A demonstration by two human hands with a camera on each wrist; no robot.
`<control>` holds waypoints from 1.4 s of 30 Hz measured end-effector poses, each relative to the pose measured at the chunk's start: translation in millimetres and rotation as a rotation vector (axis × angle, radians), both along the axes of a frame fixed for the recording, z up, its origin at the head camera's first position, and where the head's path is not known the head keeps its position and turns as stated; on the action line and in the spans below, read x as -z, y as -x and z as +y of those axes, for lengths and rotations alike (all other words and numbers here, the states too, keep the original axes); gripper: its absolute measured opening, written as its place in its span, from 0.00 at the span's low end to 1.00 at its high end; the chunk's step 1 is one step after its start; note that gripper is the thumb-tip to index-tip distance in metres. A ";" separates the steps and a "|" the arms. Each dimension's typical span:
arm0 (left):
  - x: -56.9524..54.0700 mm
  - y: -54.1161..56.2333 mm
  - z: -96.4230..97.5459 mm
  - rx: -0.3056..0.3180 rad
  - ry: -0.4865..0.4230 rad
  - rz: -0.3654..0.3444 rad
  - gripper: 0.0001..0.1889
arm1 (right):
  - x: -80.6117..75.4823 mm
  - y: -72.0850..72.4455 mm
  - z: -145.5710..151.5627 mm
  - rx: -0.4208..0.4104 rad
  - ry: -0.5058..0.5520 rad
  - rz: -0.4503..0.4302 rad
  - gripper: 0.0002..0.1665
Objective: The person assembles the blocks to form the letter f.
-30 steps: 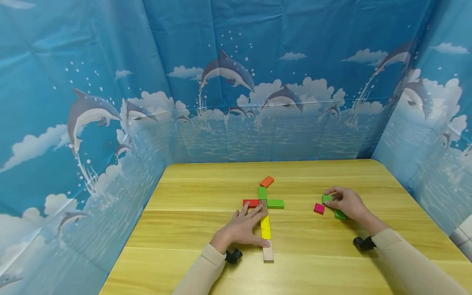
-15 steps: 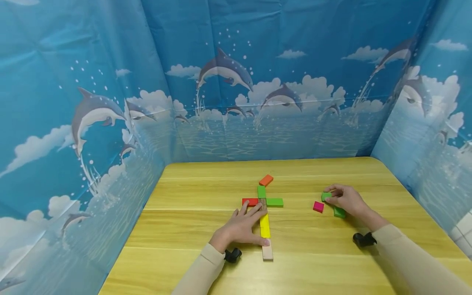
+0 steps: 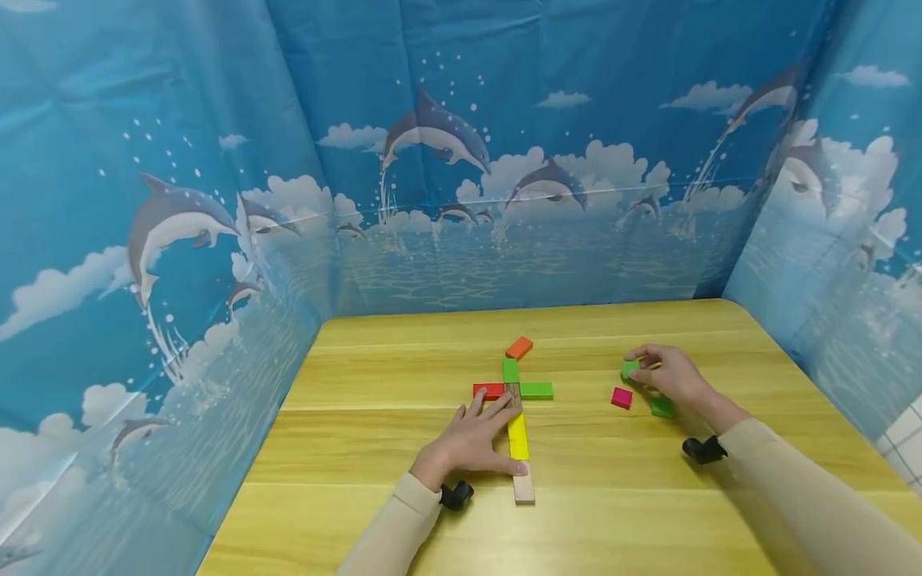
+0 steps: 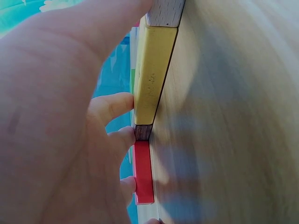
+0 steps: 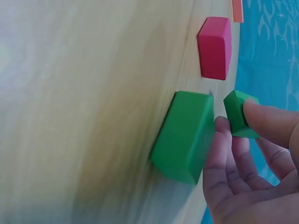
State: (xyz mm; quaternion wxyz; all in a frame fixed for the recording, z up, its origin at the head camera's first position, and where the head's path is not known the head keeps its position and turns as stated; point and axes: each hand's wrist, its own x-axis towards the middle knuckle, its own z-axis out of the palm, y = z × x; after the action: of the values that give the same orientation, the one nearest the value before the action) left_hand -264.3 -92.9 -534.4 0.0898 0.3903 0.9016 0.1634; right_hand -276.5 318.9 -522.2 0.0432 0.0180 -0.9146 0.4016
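My left hand [image 3: 468, 446] lies spread over a cross-shaped row of wooden blocks. Its fingertips touch the red block [image 3: 487, 391] and the dark brown block [image 3: 512, 392], while the thumb rests on the pale wood block [image 3: 523, 486]. Between them lies a yellow block [image 3: 518, 436], also seen along its side in the left wrist view. To the right, my right hand [image 3: 671, 376] pinches a small green block [image 5: 237, 112] between thumb and fingers. A pink block [image 5: 216, 48] and another green block [image 5: 184, 135] lie on the table close to that hand.
One green block [image 3: 511, 370] stands at the far end of the cross and another green block [image 3: 536, 391] forms its right arm. An orange block [image 3: 519, 348] lies askew beyond. A dolphin-print curtain [image 3: 446, 264] borders the wooden table [image 3: 374, 352] at the back.
My right hand has shifted slightly away and to the left with the pinched green block, farther from the green block lying beneath it. The left hand stays in place on the cross.
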 end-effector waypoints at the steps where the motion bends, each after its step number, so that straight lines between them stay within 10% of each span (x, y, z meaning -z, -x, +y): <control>1: -0.2 -0.1 0.3 0.001 -0.002 -0.003 0.53 | -0.7 0.2 -0.7 0.000 -0.001 0.002 0.19; 42: 1.7 2.3 -7.2 0.008 -0.001 0.002 0.53 | -3.9 74.4 -100.1 -0.024 0.114 -0.067 0.27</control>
State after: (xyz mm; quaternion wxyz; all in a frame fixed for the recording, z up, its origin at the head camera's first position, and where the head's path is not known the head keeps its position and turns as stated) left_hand -266.6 -100.1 -536.1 0.0893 0.3942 0.9000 0.1632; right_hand -350.9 218.8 -518.3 0.0085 0.0131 -0.8908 0.4541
